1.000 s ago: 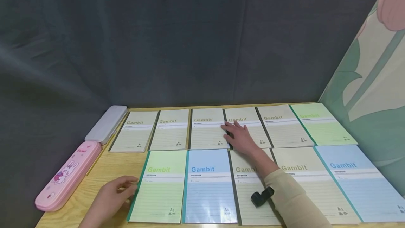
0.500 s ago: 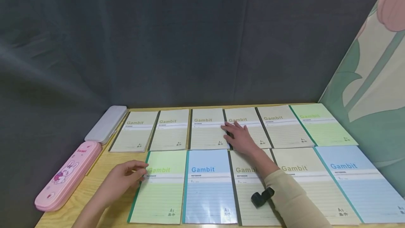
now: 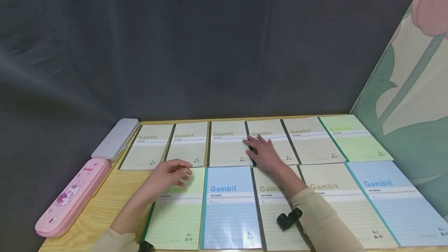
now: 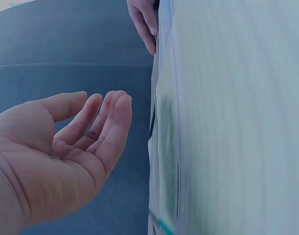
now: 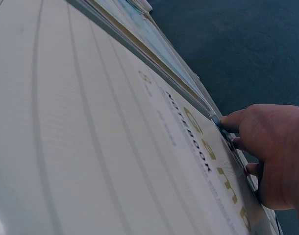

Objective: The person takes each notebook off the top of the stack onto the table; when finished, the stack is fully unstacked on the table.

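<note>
My left hand [image 3: 172, 175] hovers over the top of the green notebook [image 3: 178, 221] in the front row, its fingers loosely bent and nothing in them. In the left wrist view that hand [image 4: 71, 152] is clear of the covers, palm showing. My right hand [image 3: 264, 154] rests with spread fingers on the back row, across the dark spine between a cream notebook [image 3: 227, 147] and the cream notebook [image 3: 280, 145] to its right. Beneath the right forearm lies another cream notebook [image 3: 269, 205]. The blue notebook [image 3: 231, 221] sits beside the green one.
More notebooks fill both rows, including a green notebook [image 3: 355, 139] at the back right and a blue notebook [image 3: 395, 197] at the front right. A pink pencil case [image 3: 75, 197] and a white case [image 3: 115, 139] line the table's left side. A dark curtain [image 3: 192, 49] hangs behind.
My left hand has moved up and to the right, from beside the green notebook's left edge to above its top. The right hand stays in place on the back row.
</note>
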Motion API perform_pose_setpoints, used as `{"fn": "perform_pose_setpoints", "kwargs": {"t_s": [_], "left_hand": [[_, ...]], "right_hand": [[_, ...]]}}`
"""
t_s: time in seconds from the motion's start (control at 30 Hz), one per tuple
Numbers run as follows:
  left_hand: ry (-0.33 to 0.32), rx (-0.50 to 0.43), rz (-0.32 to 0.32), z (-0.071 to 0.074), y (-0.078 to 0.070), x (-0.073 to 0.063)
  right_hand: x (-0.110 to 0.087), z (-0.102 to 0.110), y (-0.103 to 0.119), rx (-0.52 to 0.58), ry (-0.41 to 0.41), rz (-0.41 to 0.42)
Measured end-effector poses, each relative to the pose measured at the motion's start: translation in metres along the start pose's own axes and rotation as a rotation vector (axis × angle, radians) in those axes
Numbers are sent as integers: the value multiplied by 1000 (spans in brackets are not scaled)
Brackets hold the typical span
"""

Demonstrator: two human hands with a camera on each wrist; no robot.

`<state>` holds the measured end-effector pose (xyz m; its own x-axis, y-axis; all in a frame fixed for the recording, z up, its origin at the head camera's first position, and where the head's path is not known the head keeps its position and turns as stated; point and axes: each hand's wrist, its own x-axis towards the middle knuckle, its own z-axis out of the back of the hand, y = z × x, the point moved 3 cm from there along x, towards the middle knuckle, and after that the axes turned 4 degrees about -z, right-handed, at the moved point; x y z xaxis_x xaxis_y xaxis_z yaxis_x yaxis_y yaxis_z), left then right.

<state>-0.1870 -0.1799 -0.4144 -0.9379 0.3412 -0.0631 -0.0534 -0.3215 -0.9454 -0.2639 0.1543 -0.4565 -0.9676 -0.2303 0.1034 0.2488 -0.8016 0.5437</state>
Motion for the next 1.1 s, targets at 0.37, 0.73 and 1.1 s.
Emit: {"fn": "perform_pose_setpoints", "kwargs": {"t_s": [0.37, 0.73, 1.1], "left_hand": [[13, -14, -30, -21, 5, 44], [-93, 47, 19, -22, 17, 76], [-62, 126, 23, -32, 12, 94]], "right_hand": [[0, -3, 2, -4, -1, 5], [2, -3, 3, -14, 0, 0], [0, -1, 0, -19, -9, 0]]}}
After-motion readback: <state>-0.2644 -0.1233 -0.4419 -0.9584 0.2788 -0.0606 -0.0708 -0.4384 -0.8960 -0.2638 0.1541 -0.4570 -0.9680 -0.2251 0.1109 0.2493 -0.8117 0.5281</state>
